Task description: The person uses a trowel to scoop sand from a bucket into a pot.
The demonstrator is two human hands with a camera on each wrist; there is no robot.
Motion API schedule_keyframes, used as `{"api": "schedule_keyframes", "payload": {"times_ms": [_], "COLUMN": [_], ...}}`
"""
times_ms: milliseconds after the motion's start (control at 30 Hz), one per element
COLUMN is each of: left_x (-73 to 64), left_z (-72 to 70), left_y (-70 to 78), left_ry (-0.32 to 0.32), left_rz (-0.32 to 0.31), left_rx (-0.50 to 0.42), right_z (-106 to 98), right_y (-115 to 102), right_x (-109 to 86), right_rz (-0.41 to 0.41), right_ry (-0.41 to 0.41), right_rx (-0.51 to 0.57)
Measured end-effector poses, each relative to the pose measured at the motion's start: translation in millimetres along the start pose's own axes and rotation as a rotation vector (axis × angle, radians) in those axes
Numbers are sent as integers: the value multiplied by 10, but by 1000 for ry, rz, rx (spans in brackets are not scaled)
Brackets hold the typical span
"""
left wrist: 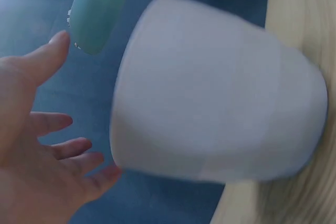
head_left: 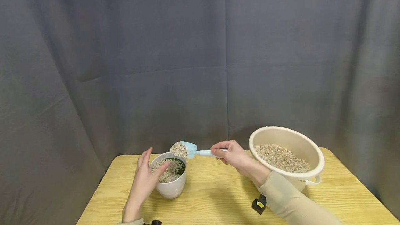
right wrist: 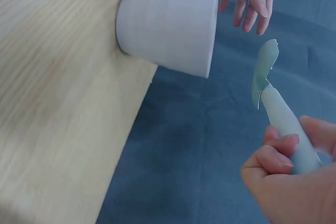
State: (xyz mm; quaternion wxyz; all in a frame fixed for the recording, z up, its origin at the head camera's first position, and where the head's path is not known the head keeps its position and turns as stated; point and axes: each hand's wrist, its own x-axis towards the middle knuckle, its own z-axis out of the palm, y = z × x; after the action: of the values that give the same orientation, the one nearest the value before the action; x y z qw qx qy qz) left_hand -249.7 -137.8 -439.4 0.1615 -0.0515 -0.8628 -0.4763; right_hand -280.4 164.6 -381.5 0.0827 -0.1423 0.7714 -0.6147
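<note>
In the head view my right hand (head_left: 232, 155) grips the pale handle of a light blue hand trowel (head_left: 191, 149). Small gravel (head_left: 179, 149) fills the trowel's scoop, which is raised over the back right rim of a white plant pot (head_left: 172, 187). Inside the pot lies similar gravel (head_left: 170, 174) beside a dark green patch. My left hand (head_left: 147, 174) is at the pot's left rim, thumb and fingers spread apart over the opening. The left wrist view has the left hand (left wrist: 47, 145) by the rim, with the trowel's underside (left wrist: 100, 14) beyond the thumb.
A cream bucket (head_left: 289, 133) with gravel (head_left: 282, 157) inside stands tilted on the right side of the table, its white handle (head_left: 313, 181) at the lower right. The wooden table (head_left: 206, 197) ends at a grey curtain (head_left: 187, 61) behind.
</note>
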Motion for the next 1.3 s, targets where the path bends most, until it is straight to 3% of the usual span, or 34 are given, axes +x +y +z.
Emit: {"api": "schedule_keyframes", "payload": {"times_ms": [200, 500, 833, 1100, 1300], "left_x": [-2, -41, -89, -96, -90], "left_z": [-69, -65, -61, -57, -31], "left_y": [-158, -350, -458, -494, -485], "left_ry": [-76, -170, -209, -237, -236], "left_rz": [-32, -65, -117, -129, -154], "left_rx": [-11, -138, -243, -275, -285], "right_z": [191, 361, 539, 648, 682], "right_y": [103, 181, 172, 165, 89], "right_x": [105, 187, 249, 282, 303], "right_rz": [8, 10, -11, -47, -77], "right_ry": [-23, -17, 14, 20, 51], "right_rx": [6, -51, -166, -238, -425]}}
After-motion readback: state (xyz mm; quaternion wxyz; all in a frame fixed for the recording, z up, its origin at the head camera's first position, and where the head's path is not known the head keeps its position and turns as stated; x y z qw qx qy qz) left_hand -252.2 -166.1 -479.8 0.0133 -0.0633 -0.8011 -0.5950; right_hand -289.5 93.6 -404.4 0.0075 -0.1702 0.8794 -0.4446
